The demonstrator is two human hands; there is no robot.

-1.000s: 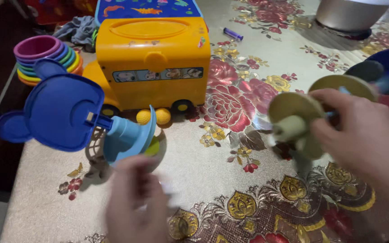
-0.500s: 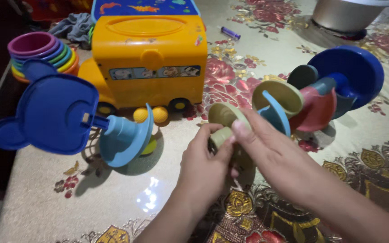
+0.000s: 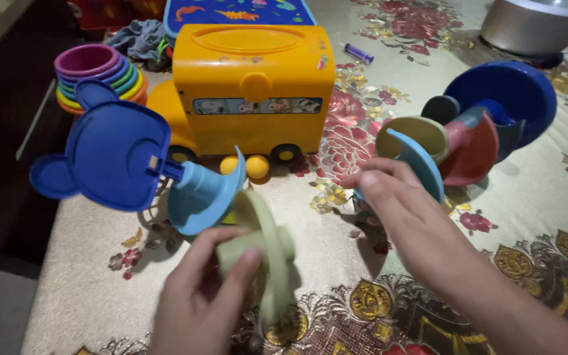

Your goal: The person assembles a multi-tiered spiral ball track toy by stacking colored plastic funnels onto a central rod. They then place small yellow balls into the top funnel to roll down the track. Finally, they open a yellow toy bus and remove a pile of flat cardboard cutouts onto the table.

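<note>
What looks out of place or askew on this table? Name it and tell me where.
The toy tower lies toppled in two pieces: a blue mouse-head base on its side at left, a chain of coloured dishes at right. The left hand holds a loose pale green dish. Two yellow balls sit against the yellow bus.

This looks like a home, probably a living or dining area. A floral, gold-patterned tablecloth point(image 3: 363, 138) covers the table, which is strewn with children's toys: a yellow toy bus point(image 3: 251, 85), stacked coloured cups point(image 3: 96, 69), and a metal pot point(image 3: 534, 26) at the far edge.
</note>
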